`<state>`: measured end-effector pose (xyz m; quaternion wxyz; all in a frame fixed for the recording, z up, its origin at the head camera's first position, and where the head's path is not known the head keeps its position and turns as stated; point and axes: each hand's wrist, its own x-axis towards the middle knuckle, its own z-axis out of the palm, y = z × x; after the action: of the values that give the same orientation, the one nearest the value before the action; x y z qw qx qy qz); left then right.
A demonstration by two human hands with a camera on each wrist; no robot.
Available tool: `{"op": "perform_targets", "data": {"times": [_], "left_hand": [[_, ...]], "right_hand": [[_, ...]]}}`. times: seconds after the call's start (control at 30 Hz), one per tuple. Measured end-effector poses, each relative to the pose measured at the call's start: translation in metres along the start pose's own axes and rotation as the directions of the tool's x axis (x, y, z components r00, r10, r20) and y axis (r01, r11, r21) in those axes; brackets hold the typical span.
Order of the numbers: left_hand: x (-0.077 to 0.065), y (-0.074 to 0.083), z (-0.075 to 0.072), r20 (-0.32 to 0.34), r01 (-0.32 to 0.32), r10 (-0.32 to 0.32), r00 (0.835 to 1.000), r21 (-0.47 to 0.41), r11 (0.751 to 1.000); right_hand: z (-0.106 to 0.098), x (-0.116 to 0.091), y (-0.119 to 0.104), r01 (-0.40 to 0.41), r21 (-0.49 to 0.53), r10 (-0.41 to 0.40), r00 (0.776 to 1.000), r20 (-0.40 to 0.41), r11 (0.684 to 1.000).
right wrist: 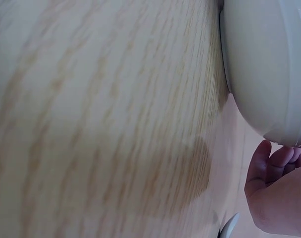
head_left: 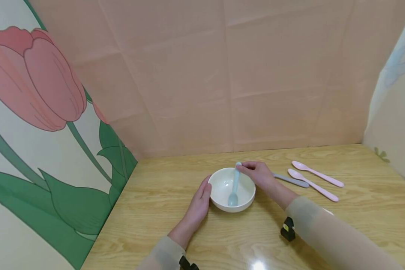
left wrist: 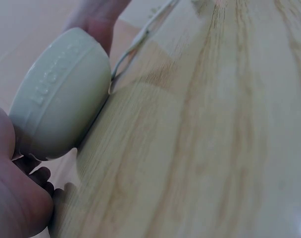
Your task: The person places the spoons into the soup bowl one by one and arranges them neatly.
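Bowl point(head_left: 220, 190) nearer far edge of bench point(head_left: 138, 221), touched by relaxed fingers of left hand point(head_left: 200, 197); blue spoon point(head_left: 235, 184) inside, pinched by fingers of right hand point(head_left: 259, 174). Could tip under hard spoon pressure.

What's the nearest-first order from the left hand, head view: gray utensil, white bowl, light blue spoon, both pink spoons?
1. White bowl: touching left hand.
2. Light blue spoon: in bowl.
3. Gray utensil: right of bowl.
4. Upper pink spoon, lower pink spoon: farther right, too close to call.
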<state>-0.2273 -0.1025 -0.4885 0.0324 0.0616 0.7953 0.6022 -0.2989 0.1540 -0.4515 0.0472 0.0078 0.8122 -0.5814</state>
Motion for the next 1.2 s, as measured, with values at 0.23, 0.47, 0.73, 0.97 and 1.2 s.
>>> {"op": "perform_targets", "data": {"times": [0.23,0.47,0.73,0.97,1.2], "left_hand": [[-0.001,0.0,0.0,0.002,-0.006,0.006,1.0,0.0,1.0],[-0.001,-0.001,0.0,0.003,-0.006,0.006,1.0,0.0,1.0],[0.001,-0.001,0.0,0.008,0.007,-0.007,1.0,0.007,1.0],[0.0,0.001,-0.002,0.007,0.013,-0.013,1.0,0.011,1.0],[0.001,0.0,-0.001,0.012,0.002,-0.003,1.0,0.011,1.0]], "right_hand": [[0.0,0.002,0.001,-0.028,-0.002,0.028,1.0,0.006,1.0],[0.0,0.002,0.0,-0.031,0.004,0.031,0.999,0.013,1.0],[-0.005,-0.006,-0.005,-0.007,0.003,0.007,1.0,0.028,1.0],[-0.011,-0.013,-0.012,0.025,0.006,-0.025,1.0,0.009,1.0],[-0.024,-0.023,-0.012,0.016,0.013,-0.016,1.0,0.015,1.0]]}}
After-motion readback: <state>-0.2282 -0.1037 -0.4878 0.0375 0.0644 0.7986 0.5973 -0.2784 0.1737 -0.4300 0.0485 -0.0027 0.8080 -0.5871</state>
